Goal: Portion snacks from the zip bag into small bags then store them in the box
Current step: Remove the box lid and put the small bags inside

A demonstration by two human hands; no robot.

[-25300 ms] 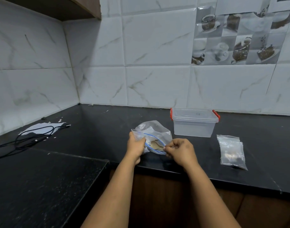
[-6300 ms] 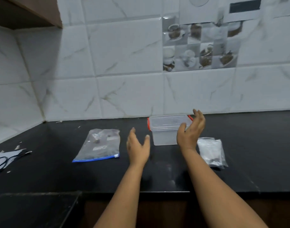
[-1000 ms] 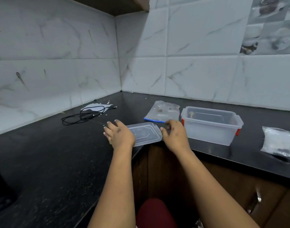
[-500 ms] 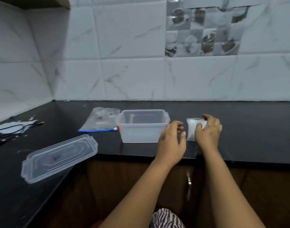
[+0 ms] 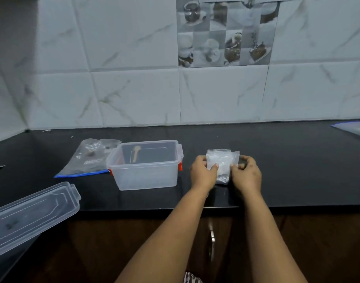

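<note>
hands (image 5: 224, 172) now both pinch small bags (image 5: 223, 162), previously only right.

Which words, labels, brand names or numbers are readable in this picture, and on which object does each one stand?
No text can be read.
Zip bag: a pale patch that may be a printed label, too blurred to read.
Lid: a small dark mark, too blurred to read.
Small bags, held by the left hand and right hand: no print visible.
Box: no print visible.
Picture tile: cups and desserts only, no words.
</note>
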